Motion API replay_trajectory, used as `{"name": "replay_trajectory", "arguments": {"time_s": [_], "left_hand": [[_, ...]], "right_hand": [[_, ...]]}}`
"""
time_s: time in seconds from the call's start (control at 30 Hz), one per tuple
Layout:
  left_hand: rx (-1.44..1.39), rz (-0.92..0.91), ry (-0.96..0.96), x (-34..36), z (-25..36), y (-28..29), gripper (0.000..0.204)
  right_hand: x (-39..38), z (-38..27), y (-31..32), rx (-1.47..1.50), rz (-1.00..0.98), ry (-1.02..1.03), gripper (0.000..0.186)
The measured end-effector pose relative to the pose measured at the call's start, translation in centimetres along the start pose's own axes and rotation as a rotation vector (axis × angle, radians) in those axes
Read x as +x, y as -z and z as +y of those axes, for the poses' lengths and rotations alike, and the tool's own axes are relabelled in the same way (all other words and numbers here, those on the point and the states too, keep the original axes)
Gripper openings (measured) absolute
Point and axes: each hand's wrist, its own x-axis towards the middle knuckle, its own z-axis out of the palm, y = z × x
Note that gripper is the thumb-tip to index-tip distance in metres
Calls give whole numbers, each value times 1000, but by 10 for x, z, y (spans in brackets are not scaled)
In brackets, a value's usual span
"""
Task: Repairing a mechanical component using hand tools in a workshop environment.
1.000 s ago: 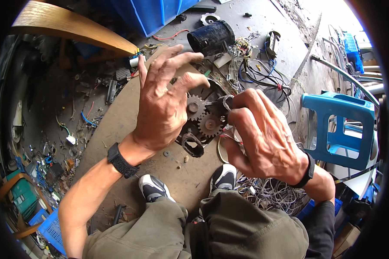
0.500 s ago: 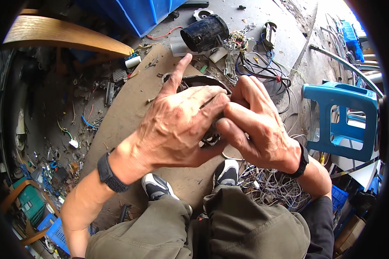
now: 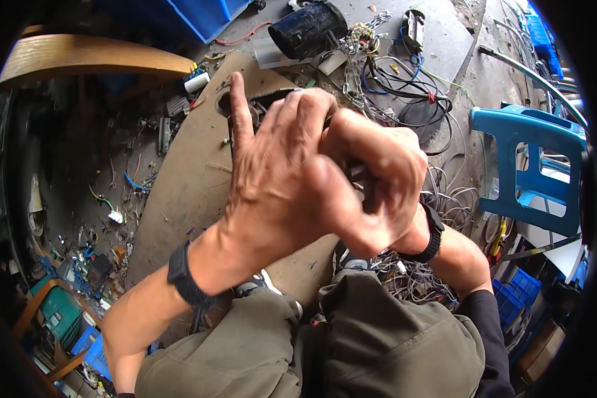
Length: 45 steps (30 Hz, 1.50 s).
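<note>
Nearest, the person's olive trousers (image 3: 391, 331) frame the work, with a shoe (image 3: 351, 261) partly visible beyond the knee. The left hand (image 3: 272, 176) reaches in with its little finger stretched out and its other fingertips hidden; whether it grips anything cannot be told. The right hand (image 3: 391, 166) is curled narrowly against it, its thumb blurred, and what it may hold is also out of sight. Just beyond and beneath them, a dark-rimmed housing (image 3: 278, 95) lies on the brown board (image 3: 179, 199), mostly covered. For good control, the two hands are best braced against each other, with pressure applied gradually and fingertips clear of the metal rim; tilting the hands apart would uncover the contact point. Farther off lie a black cylinder (image 3: 305, 30) and coiled black cable (image 3: 424, 103), both well apart from the fingers.
</note>
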Motion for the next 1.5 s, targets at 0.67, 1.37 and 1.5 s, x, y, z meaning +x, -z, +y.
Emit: {"name": "replay_trajectory", "arguments": {"time_s": [0.67, 1.37, 1.5], "left_hand": [[-177, -50, -71, -10, -23, 5, 43], [-268, -205, -38, -1, -15, 15, 30], [-271, -198, -41, -2, -16, 14, 29]], "right_hand": [[10, 17, 12, -452, -128, 538, 23], [-177, 157, 48, -772, -664, -274, 93], [-166, 142, 47, -845, -831, -382, 89]]}}
